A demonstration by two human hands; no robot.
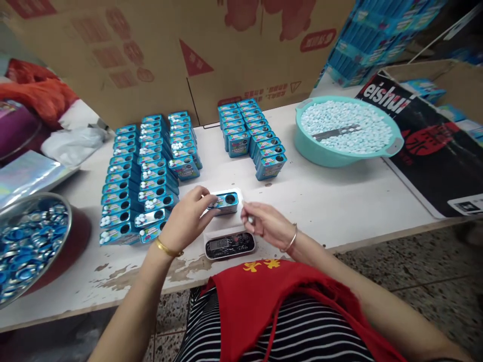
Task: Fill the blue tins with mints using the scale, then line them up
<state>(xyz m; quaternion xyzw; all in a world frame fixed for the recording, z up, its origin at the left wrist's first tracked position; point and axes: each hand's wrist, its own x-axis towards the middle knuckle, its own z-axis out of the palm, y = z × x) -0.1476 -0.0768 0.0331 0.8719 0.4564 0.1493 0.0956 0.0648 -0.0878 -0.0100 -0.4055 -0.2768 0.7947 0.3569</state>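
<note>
My left hand (194, 212) has its thumb and fingers around the left end of a small blue candy tin (228, 199) with a round dark opening in its top. The tin rests on the white platform of a kitchen scale (230, 245), whose display shows digits. Just right of the tin, my right hand (266, 223) is closed, with small white candies showing at its curled fingers. Rows of similar blue tins (123, 186) stand on the left, their dark round holes facing up. Another group of tins (238, 143) stands beyond the scale.
A turquoise basin (332, 156) of white candies, with a metal strip lying on them, stands at the right. A metal bowl (70, 226) at the left holds blue and silver caps. A big cardboard box (151, 55) walls off the back. Tins are stacked (370, 45) at the far right.
</note>
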